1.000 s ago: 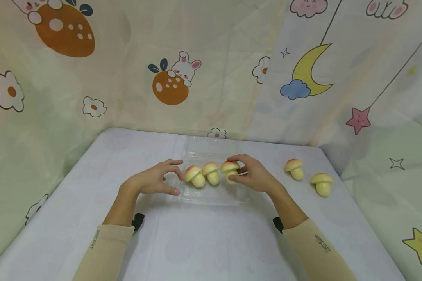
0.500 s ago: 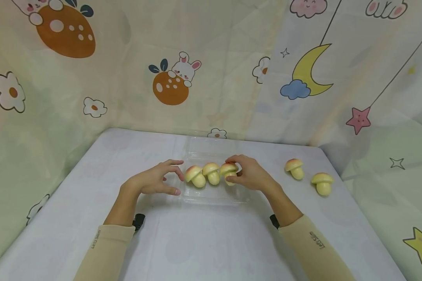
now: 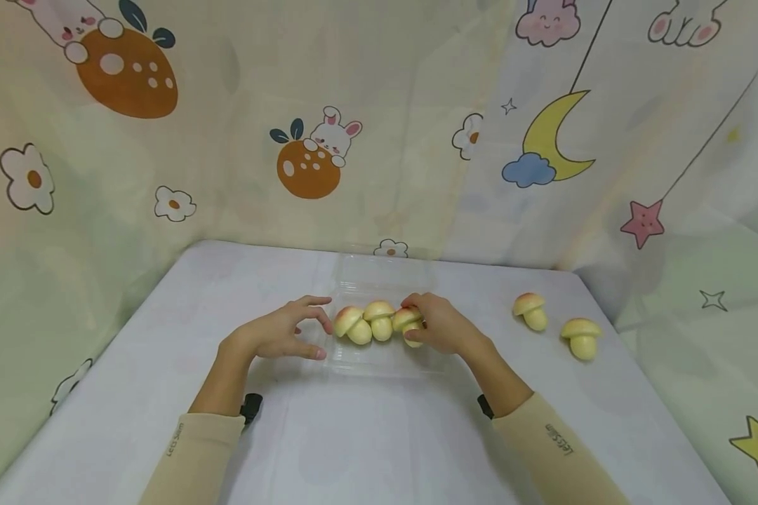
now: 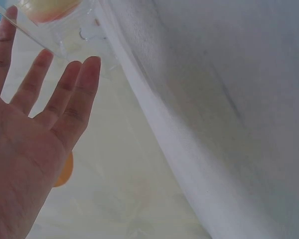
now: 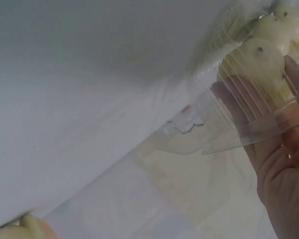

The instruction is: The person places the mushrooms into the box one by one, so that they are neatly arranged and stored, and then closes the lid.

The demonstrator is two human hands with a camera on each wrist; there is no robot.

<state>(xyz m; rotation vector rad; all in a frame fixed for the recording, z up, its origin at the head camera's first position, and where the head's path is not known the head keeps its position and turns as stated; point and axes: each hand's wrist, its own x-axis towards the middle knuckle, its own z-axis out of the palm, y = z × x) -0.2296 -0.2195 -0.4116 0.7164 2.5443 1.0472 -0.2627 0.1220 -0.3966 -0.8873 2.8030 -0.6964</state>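
A clear plastic clamshell box point(image 3: 379, 366) lies with its lid folded back on the table. In it sit three mushroom-shaped buns, pale yellow with reddish caps, side by side: the left bun point(image 3: 352, 325), the middle bun point(image 3: 380, 319) and the right bun point(image 3: 407, 317). My right hand point(image 3: 445, 324) pinches the right bun between thumb and fingers. The right wrist view shows these fingers point(image 5: 236, 97) through the clear wall. My left hand point(image 3: 274, 333) is at the box's left edge, fingers spread and holding nothing; in the left wrist view its fingertips point(image 4: 92, 67) reach the plastic.
Two more mushroom buns, a nearer one point(image 3: 582, 338) and a farther one point(image 3: 530, 311), lie on the white-covered table point(image 3: 366, 442) to the right. A printed cloth backdrop point(image 3: 240, 189) rises behind the table and along both sides.
My right hand has shifted slightly left with its bun, bringing it close against the middle one. The left hand keeps its place at the box. The head view has tilted up a little.
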